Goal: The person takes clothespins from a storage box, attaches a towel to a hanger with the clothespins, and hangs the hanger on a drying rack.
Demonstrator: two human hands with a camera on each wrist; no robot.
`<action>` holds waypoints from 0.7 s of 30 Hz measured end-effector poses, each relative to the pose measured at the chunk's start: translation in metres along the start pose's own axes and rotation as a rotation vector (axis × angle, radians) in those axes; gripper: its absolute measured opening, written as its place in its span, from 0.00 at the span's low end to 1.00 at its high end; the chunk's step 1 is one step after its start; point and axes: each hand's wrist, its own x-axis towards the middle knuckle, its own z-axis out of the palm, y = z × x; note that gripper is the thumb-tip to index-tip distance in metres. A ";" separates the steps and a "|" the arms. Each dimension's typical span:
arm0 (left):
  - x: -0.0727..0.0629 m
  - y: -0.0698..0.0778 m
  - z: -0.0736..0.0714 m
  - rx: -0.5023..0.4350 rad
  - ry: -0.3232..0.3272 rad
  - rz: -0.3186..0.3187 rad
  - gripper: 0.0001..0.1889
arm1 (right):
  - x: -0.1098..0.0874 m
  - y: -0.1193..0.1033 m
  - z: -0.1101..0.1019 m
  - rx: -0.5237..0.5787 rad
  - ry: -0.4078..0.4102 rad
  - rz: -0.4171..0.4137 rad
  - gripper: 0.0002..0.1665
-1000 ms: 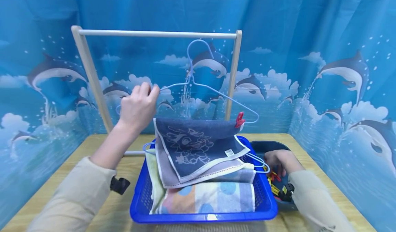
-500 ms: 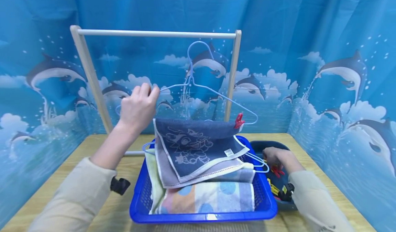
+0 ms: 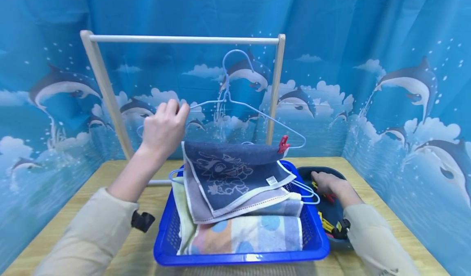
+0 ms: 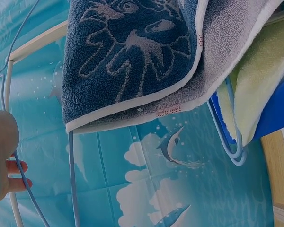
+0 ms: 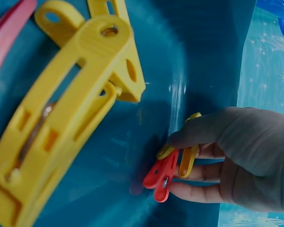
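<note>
My left hand (image 3: 164,124) grips the left arm of a light blue wire hanger (image 3: 259,111). In the left wrist view, fingertips (image 4: 22,183) curl round the wire. Over the hanger's lower bar hangs a dark blue towel (image 3: 228,173) with a white border, fixed at its right end by a red clothespin (image 3: 283,144). My right hand (image 3: 329,184) is down in a dark blue tub (image 3: 340,173). There its thumb and fingers pinch a small yellow clothespin (image 5: 187,161). A second red clothespin (image 5: 162,176) touches it; whether the fingers hold that too I cannot tell.
Below the towel stands a blue basket (image 3: 239,259) with folded towels (image 3: 246,235) and more hangers (image 3: 310,196). A drying rack (image 3: 184,39) stands behind it. Large yellow clips (image 5: 61,113) lie in the tub near a pink one (image 5: 9,33).
My right hand has shifted slightly back and left within the tub, and a yellow clothespin now shows at its fingers. My left hand, hanger and towel have barely moved.
</note>
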 end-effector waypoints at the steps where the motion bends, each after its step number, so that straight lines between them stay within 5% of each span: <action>1: 0.000 0.000 0.000 0.001 -0.001 -0.001 0.08 | 0.000 0.000 0.000 -0.008 0.005 -0.002 0.25; 9: 0.000 0.001 0.000 -0.001 0.002 0.000 0.06 | -0.004 -0.001 -0.001 -0.094 0.076 -0.061 0.12; 21: 0.001 0.001 -0.001 -0.015 -0.017 -0.015 0.07 | -0.005 0.000 -0.005 -0.241 0.172 -0.103 0.12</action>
